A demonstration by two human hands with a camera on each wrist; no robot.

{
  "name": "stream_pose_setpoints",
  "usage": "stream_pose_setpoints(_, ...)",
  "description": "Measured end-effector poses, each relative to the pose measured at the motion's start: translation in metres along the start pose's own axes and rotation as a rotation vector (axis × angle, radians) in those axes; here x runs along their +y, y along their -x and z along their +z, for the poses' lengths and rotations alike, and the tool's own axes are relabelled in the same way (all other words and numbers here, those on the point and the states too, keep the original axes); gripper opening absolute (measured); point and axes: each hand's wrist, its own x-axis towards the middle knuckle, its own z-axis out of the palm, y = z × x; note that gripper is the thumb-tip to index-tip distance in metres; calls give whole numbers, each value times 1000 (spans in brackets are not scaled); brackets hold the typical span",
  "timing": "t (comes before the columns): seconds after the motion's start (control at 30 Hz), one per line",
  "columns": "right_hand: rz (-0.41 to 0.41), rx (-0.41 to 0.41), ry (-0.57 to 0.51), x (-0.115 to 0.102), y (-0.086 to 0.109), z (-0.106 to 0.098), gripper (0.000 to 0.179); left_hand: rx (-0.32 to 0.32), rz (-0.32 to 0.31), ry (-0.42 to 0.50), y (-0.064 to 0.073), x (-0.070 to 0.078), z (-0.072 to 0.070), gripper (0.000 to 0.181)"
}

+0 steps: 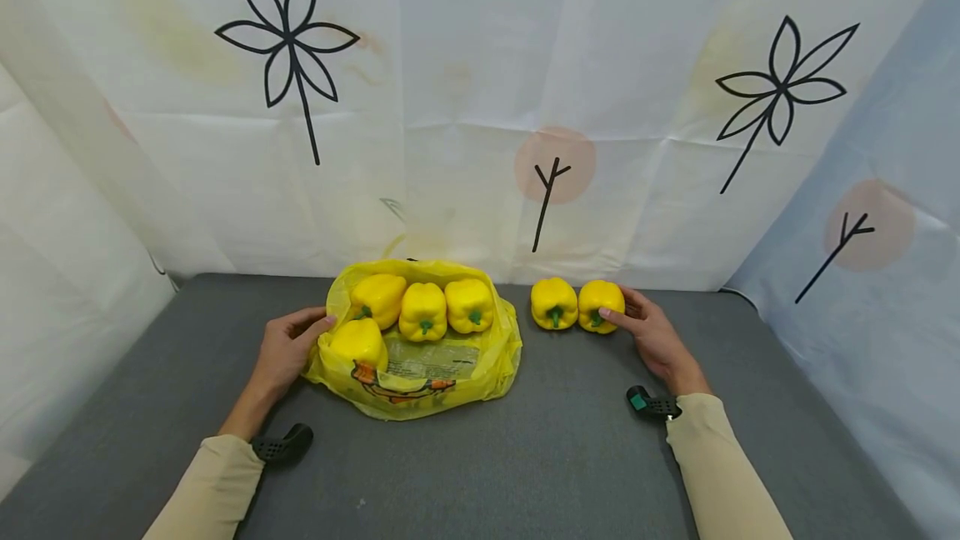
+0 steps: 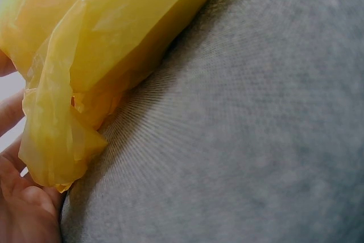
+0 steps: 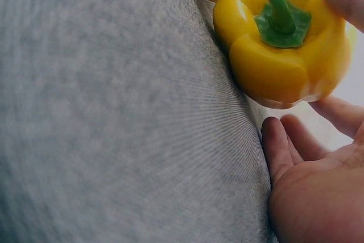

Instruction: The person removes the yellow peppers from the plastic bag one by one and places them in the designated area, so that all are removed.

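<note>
A yellow plastic bag (image 1: 498,357) lies with its mouth spread wide on the grey table. Inside it are several yellow bell peppers (image 1: 423,312) with green stems. At the bag's left rim, my left hand (image 1: 288,348) holds the edge between thumb and fingers; the left wrist view shows the bag's crumpled side (image 2: 62,135) against those fingers. My right hand (image 1: 654,338) grips the rightmost bell pepper (image 3: 273,64), thumb across its front and fingers at its far side. Just left of that one sits another bell pepper (image 1: 553,303), outside the bag.
The grey table (image 1: 450,473) runs back to a white cloth wall (image 1: 465,90) printed with leaves and twigs. More cloth closes in the left and right sides. Each wrist wears a black band (image 1: 281,444).
</note>
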Motion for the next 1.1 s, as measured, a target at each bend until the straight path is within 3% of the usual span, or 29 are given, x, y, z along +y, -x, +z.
stream_pose_setpoints(0.33,13,16,6,0,-1,0,79,-1,6,14,0,-1,1,41)
stream_pose_setpoints(1.1,-4,-37,-19,0,1,-3,77,-11,8,23,0,-1,0,41)
